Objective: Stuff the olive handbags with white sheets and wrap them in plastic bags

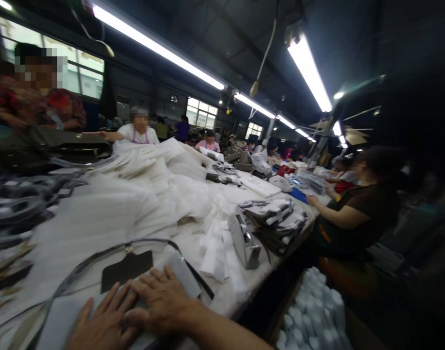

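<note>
One pale grey sheet (185, 276) directly beneath both flattened hands (104, 318) (164, 302)

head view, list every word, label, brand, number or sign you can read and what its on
No text can be read anywhere in this view.
Dark flap beyond the hands: no lettering shows.
Pale sheet under the right hand: no print can be made out.
Grey dispenser-like object: any marking is too blurred to read.
Small square fixture on the back wall: too small to tell whether it bears anything.
</note>
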Tool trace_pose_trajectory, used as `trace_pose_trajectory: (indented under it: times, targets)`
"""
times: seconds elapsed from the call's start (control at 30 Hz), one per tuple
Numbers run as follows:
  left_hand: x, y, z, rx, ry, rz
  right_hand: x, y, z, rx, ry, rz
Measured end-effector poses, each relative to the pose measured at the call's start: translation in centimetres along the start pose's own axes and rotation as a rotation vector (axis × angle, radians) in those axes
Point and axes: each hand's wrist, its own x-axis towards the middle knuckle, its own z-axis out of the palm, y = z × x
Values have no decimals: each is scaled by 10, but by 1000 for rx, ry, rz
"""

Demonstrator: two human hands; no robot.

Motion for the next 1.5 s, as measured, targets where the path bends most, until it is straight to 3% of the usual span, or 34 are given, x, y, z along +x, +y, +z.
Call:
trace_pose_trajectory:
  times: [0.1,0.17,0.3,0.5,0.7,0.9,1.0,1.17,1.23,1.3,1.33,1.4,1.5]
  targets:
    - [-18,19,-32,-60,49,20,-2,2,15,10,38,48]
    - [-28,25,-41,-145,87,92,-1,5,21,-16,33,60]
    - [-49,26,-31,-208,158,73,4,12,26,-86,-23,30]
    - [-61,29,-19,-185,192,92,4,10,7,-57,-172,69]
    - [-60,28,-23,-216,183,100,-9,9,12,-179,-93,40]
    - [-62,29,-24,-237,132,223,-12,11,25,-219,-104,34]
    - [-61,26,-22,-228,118,236,-10,11,13,-177,-171,54]
    - [-56,24,-15,-134,156,258,8,6,-32,-36,-391,6]
    - [-54,23,-11,-78,197,287,20,-4,-44,-8,-338,-27]
    - [-52,17,-5,-11,268,330,31,-16,-45,-33,-174,-45]
    - [-52,13,-1,26,320,351,36,-22,-41,-74,-110,-61]
    - [-49,2,8,111,425,428,45,-25,-25,-129,-100,-84]
    - [-42,-9,23,167,667,600,53,-10,8,-281,13,-240]
